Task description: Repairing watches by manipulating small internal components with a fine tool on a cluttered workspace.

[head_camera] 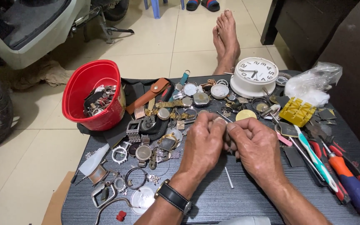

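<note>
Both my grips, left hand (203,143) and right hand (253,146), pinched together on something tiny, can't tell what, just below white clock (255,75), loose pin (228,177) under them on worktop (238,204).

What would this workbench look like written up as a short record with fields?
Surface: dark ribbed table
Left hand: fingertips pinched, meeting the right hand; wears a black-strapped wristwatch
Right hand: fingertips pinched against the left; any held item is too small to tell
Below the hands: thin metal pin
Left of hands: scattered watch cases and bands, red bucket holding more parts
Behind: white round clock
Right: yellow holder block, toothbrush, screwdrivers
</note>
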